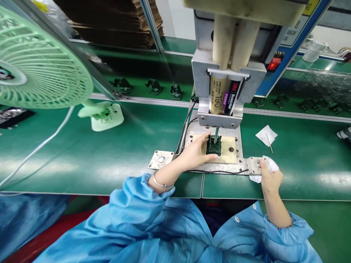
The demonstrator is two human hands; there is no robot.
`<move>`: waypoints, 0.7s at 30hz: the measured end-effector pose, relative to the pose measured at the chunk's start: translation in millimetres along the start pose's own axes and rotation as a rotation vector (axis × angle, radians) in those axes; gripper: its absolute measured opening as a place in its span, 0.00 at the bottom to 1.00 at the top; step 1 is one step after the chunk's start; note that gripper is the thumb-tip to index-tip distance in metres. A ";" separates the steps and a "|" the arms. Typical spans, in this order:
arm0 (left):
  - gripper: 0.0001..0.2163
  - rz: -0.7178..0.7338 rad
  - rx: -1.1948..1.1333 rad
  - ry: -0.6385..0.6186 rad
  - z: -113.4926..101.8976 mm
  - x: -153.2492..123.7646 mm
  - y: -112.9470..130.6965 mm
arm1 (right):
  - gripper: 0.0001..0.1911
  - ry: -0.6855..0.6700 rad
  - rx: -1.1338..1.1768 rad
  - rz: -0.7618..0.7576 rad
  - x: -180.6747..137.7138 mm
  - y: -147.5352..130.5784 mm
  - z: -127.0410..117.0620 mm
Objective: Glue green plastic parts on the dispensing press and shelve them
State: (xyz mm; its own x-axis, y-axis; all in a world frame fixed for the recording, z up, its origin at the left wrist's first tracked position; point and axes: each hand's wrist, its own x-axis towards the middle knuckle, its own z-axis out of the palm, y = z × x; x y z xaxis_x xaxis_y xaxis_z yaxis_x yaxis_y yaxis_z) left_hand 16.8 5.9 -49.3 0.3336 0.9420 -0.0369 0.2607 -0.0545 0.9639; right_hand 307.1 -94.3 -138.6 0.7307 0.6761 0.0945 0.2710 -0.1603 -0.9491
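Note:
My left hand spans a small dark green part, thumb along its near edge and fingers at its far edge. This part lies on a cream fixture plate beneath a dispensing machine. From the glue cartridge, a nozzle reaches down onto the part. On the right, my right hand has its thumb at the button on a metal button box. A crumpled white wipe is tucked in that hand, its fingers partly hidden.
A second button box sits left of the fixture. A green fan stands at the left, its white cable crossing the bench. White paper with a stick lies at right. Several dark parts line the rear belt.

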 end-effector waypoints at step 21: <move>0.23 -0.322 -0.515 -0.146 5.1 -86.1 20.6 | 0.28 0.023 0.006 -0.018 2.1 -3.3 -0.9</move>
State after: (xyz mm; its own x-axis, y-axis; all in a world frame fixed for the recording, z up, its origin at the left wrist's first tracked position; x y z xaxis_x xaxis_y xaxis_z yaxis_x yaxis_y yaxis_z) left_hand -1.9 -78.0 -27.6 0.4412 0.8275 -0.3471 -0.0897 0.4256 0.9005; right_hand 308.3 -93.0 -135.0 0.7399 0.6621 0.1187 0.2806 -0.1435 -0.9490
